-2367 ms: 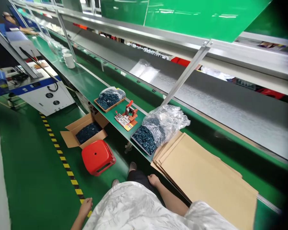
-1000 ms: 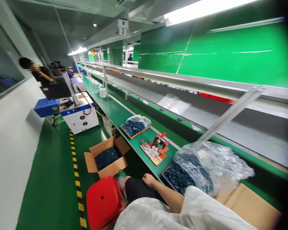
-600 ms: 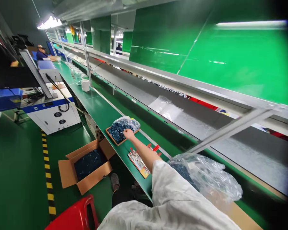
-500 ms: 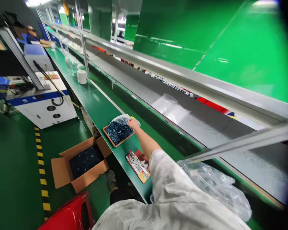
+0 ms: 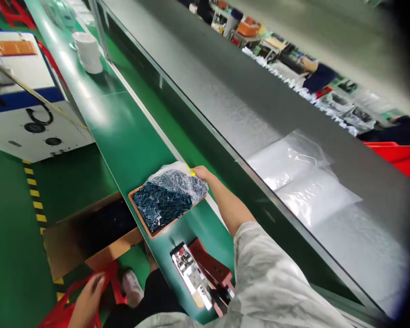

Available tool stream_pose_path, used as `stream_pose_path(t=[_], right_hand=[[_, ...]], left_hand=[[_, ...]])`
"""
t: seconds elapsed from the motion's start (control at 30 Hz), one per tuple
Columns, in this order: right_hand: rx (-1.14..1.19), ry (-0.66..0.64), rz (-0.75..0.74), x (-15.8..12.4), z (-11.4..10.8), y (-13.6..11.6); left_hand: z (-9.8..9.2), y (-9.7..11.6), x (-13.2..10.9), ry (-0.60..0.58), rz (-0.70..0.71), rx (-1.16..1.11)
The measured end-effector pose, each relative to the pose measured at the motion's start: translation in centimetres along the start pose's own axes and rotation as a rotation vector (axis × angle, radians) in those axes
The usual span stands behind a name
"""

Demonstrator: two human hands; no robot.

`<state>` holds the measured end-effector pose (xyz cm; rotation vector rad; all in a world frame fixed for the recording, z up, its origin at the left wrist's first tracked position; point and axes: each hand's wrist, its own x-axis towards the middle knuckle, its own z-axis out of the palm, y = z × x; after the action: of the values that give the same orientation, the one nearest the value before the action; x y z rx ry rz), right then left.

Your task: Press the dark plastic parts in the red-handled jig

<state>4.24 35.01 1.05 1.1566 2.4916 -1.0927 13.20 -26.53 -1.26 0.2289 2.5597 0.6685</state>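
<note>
My right hand (image 5: 201,173) reaches out over the green bench (image 5: 123,136) and grips the far edge of a clear plastic bag (image 5: 181,182) of small dark parts lying on an orange-brown tray (image 5: 140,217). Down at the lower left, my left hand (image 5: 87,300) rests on the red plastic stool (image 5: 58,314), fingers curled over its top. A red and metal clamp fixture (image 5: 200,273) lies on the bench just below my right arm.
An open cardboard box (image 5: 89,237) of dark parts stands on the green floor under the bench. A white machine (image 5: 27,114) is at the upper left. White cups (image 5: 89,52) stand farther along the bench. Clear bags (image 5: 300,182) lie on the grey conveyor (image 5: 208,91).
My view has dropped and closed in on the tray. My right hand stays at the bag's far edge. My left hand has come into view on the red stool.
</note>
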Motion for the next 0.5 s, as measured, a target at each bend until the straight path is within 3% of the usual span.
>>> stream_pose_path(t=[0.07,0.17,0.27,0.37,0.5], right_hand=[[0.047,0.031,-0.055,-0.1,-0.1,0.4],[0.106,0.156,-0.127,-1.2,-1.0,0.4],[0.188,0.249,-0.272,-3.6,-1.6,-0.4],[0.292,0.241,-0.433,-7.9,-0.7,-1.6],[0.329,0.136,-0.697,-14.2,1.5,-3.1]], left_hand=[[-0.1,4.4,5.8,-0.039,0.034,-0.103],[-1.1,13.5,13.9,-0.018,0.182,-0.194],[-1.5,22.2,19.8,0.080,0.375,-0.197],[-1.1,28.1,22.3,0.139,0.533,-0.179],[-0.4,32.2,21.3,-0.069,0.805,-0.164]])
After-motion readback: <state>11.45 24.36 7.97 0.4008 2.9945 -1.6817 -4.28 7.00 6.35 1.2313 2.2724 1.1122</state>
